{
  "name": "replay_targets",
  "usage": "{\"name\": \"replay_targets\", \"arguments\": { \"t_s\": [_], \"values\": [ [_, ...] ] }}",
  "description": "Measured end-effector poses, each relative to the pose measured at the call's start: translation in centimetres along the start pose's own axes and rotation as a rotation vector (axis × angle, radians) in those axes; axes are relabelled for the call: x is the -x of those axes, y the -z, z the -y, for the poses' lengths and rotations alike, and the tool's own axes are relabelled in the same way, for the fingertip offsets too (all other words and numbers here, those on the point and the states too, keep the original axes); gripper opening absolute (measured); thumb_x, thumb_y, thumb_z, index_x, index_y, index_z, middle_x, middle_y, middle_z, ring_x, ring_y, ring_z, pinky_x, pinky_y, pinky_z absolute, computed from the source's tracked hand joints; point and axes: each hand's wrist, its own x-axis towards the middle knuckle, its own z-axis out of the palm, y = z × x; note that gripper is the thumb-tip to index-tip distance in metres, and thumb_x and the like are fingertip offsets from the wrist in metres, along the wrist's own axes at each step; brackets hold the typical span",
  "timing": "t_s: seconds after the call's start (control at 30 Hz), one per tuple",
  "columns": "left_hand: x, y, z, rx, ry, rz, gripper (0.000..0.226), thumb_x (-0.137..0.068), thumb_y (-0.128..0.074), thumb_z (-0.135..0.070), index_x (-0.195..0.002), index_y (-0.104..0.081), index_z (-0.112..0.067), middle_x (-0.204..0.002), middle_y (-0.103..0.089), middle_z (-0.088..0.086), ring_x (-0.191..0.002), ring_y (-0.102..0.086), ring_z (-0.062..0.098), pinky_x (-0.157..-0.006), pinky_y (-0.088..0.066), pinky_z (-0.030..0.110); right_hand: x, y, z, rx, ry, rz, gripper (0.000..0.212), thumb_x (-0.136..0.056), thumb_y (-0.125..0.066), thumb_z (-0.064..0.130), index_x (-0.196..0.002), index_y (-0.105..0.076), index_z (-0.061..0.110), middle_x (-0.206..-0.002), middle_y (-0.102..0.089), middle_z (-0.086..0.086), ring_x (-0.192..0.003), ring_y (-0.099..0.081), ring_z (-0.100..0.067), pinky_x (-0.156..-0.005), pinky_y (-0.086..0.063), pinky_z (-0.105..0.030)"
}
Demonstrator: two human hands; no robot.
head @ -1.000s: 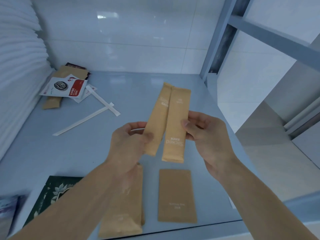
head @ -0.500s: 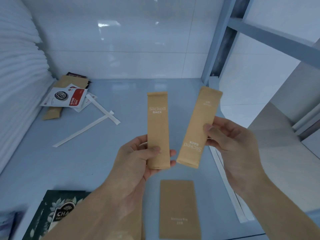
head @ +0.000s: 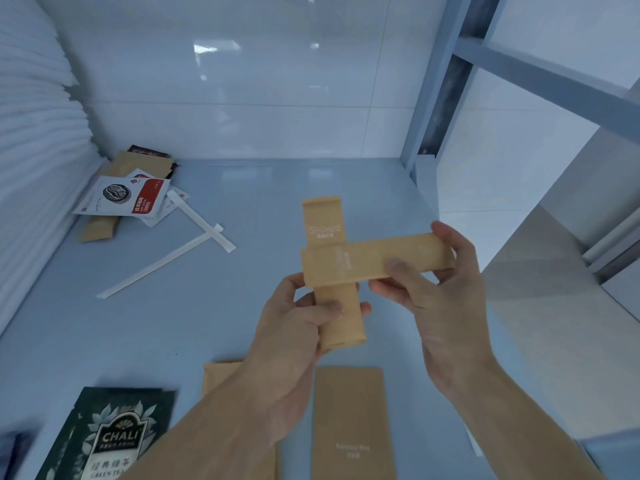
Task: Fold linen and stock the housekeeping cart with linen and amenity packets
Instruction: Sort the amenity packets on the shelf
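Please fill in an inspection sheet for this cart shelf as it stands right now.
Surface: pale blue shelf, glossy.
Job's things: upright kraft packet in the left hand; crosswise kraft packet in the right hand, lying across its front. Flat kraft packet lies on the shelf below.
Clutter: green tea sachet, coffee sachet, two white paper-wrapped sticks.
Grippers: both hands pinch their packets.
Cables: nothing seen.
Surroundings: stacked white linen at left, white tiled wall behind, blue frame post.
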Motion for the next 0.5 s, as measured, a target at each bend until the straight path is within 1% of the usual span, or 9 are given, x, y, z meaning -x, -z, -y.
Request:
{"name": "replay_targets", "arguments": {
  "t_s": [0.03,0.1,0.17,0.23,0.33,0.4,0.43,0.47,0.5],
  "values": [
    [-0.1,0.0,0.0,0.015,-0.006,-0.006,0.035,-0.092,-0.055,0.008,-0.12,-0.055,-0.011,-0.104,-0.076,0.01,-0.096,-0.074,0.028,-0.091,-0.054,0.049,0.1,0.0,-0.4,0.043,-0.015,-0.002,0.056,-0.084,-0.075,0.006,-0.13,-0.052,0.029,-0.106,-0.064,-0.002,-0.077,-0.075,-0.02,-0.081,-0.059,-0.037],
    [-0.3,0.0,0.0,0.055,-0.026,-0.022,0.033,-0.091,-0.061,0.003,-0.12,-0.055,-0.011,-0.104,-0.075,0.01,-0.097,-0.073,0.027,-0.088,-0.055,0.045,0.3,0.0,-1.0,0.112,-0.065,-0.015,0.055,-0.081,-0.079,0.014,-0.128,-0.053,0.026,-0.097,-0.071,-0.004,-0.078,-0.074,-0.016,-0.08,-0.059,-0.032],
    [-0.5,-0.2,0.0,0.084,-0.043,-0.028,0.033,-0.091,-0.063,0.0,-0.12,-0.054,-0.01,-0.104,-0.075,0.011,-0.099,-0.073,0.028,-0.086,-0.055,0.042,0.4,0.2,-1.6,0.133,-0.104,-0.038,0.051,-0.078,-0.082,0.019,-0.122,-0.056,0.022,-0.092,-0.074,-0.007,-0.08,-0.074,-0.017,-0.074,-0.06,-0.027],
    [-0.8,-0.4,0.0,0.09,-0.052,-0.034,0.03,-0.093,-0.061,-0.004,-0.121,-0.054,-0.01,-0.104,-0.075,0.011,-0.099,-0.073,0.028,-0.085,-0.055,0.041,0.6,0.2,-1.8,0.14,-0.111,-0.039,0.046,-0.079,-0.081,0.02,-0.118,-0.056,0.023,-0.093,-0.074,-0.005,-0.084,-0.073,-0.016,-0.068,-0.06,-0.025],
    [-1.7,-0.8,-0.1,0.112,-0.048,-0.093,0.025,-0.096,-0.058,-0.009,-0.121,-0.054,-0.007,-0.101,-0.076,0.011,-0.095,-0.074,0.029,-0.089,-0.055,0.048,1.1,0.2,-2.2,0.148,-0.093,0.001,0.032,-0.084,-0.077,0.02,-0.111,-0.061,0.024,-0.088,-0.074,0.0,-0.085,-0.072,-0.014,-0.064,-0.059,-0.023],
    [-2.6,-1.0,-0.3,0.103,-0.056,-0.145,0.026,-0.096,-0.057,-0.007,-0.121,-0.052,-0.003,-0.098,-0.077,0.012,-0.092,-0.075,0.03,-0.092,-0.055,0.053,1.5,0.3,-2.4,0.146,-0.08,0.013,0.02,-0.089,-0.072,0.018,-0.108,-0.065,0.023,-0.089,-0.074,-0.001,-0.085,-0.072,-0.016,-0.063,-0.057,-0.021],
    [-2.9,-1.1,-0.4,0.097,-0.059,-0.161,0.026,-0.095,-0.057,-0.005,-0.121,-0.052,-0.003,-0.098,-0.076,0.013,-0.091,-0.075,0.03,-0.091,-0.056,0.054,1.7,0.3,-2.4,0.153,-0.059,0.025,0.017,-0.091,-0.069,0.018,-0.107,-0.068,0.024,-0.089,-0.075,-0.001,-0.084,-0.072,-0.017,-0.062,-0.057,-0.021],
    [-3.2,-1.2,-0.4,0.096,-0.057,-0.171,0.026,-0.096,-0.057,-0.005,-0.12,-0.051,-0.003,-0.099,-0.076,0.015,-0.09,-0.075,0.03,-0.088,-0.057,0.054,2.0,0.3,-2.6,0.186,-0.023,0.045,0.018,-0.093,-0.066,0.019,-0.108,-0.069,0.028,-0.09,-0.076,0.001,-0.083,-0.071,-0.02,-0.062,-0.058,-0.024],
    [-3.5,-1.2,-0.4,0.1,-0.052,-0.179,0.025,-0.096,-0.058,-0.006,-0.12,-0.051,-0.004,-0.103,-0.074,0.017,-0.09,-0.075,0.03,-0.085,-0.059,0.053,2.4,0.3,-2.7,0.248,0.022,0.075,0.021,-0.094,-0.064,0.023,-0.109,-0.068,0.037,-0.09,-0.076,0.002,-0.079,-0.07,-0.023,-0.062,-0.058,-0.028]
  ]
}}
